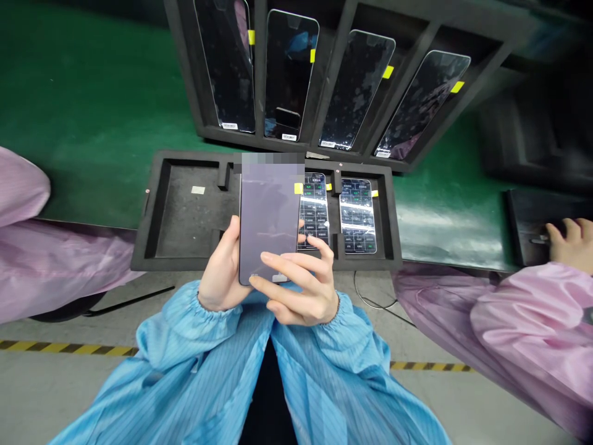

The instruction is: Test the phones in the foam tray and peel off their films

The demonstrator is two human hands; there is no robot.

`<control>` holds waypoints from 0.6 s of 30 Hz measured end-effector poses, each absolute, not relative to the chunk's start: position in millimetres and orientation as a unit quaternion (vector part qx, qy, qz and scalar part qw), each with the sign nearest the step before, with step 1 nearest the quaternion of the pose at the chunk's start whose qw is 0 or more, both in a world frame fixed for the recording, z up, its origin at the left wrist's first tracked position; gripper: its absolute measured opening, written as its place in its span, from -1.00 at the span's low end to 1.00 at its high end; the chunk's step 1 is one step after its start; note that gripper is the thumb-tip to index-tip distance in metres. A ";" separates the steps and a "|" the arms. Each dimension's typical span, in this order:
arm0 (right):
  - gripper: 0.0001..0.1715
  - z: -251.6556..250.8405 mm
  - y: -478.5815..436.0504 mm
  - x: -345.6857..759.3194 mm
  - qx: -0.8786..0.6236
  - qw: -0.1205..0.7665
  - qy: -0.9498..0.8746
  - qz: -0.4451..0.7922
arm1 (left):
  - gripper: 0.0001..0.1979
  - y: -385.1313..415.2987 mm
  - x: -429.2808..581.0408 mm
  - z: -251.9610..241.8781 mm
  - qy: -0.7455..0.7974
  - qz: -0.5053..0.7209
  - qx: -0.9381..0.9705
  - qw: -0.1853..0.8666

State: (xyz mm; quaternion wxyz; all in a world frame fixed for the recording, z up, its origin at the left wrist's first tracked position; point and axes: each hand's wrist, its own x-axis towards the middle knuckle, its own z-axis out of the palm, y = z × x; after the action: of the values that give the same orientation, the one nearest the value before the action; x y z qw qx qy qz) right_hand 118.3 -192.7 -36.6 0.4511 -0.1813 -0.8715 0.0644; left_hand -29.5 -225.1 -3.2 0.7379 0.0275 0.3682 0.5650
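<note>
I hold a phone (269, 210) upright in front of me, its plain grey-purple back facing me and a yellow tab on its right edge. My left hand (223, 266) grips its left edge and lower corner. My right hand (296, 287) curls round the bottom, fingers laid across the lower back. Both sleeves are light blue. Behind the phone lies a black foam tray (185, 210) holding two phones with lit screens (357, 215), one partly hidden behind the held phone.
A larger black tray (324, 133) farther back on the green belt (92, 105) holds several dark-screened phones with yellow tabs. Pink-sleeved co-workers sit on both sides; the right one's hand (569, 244) rests on another black tray. Yellow-black floor tape runs below.
</note>
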 end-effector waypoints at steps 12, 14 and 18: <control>-0.51 -33.9 -191.1 116.4 -0.185 0.472 -0.860 0.064 | -0.36 -224.0 -29.1 -4.3 0.366 0.565 0.029 0.739; -0.54 -34.5 -189.6 115.3 -0.179 0.469 -0.863 0.065 | -0.37 -224.2 -29.1 -4.5 0.369 0.566 0.030 0.737; -0.61 -37.0 -189.3 116.3 -0.167 0.467 -0.865 0.080 | -0.37 -224.3 -29.0 -3.8 0.371 0.566 0.028 0.735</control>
State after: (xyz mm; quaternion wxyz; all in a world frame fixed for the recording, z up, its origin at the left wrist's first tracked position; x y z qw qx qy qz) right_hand 116.3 -189.3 -37.0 0.4666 -0.1672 -0.8648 0.0800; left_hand -29.0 -224.3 -3.8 0.7352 0.0280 0.3714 0.5664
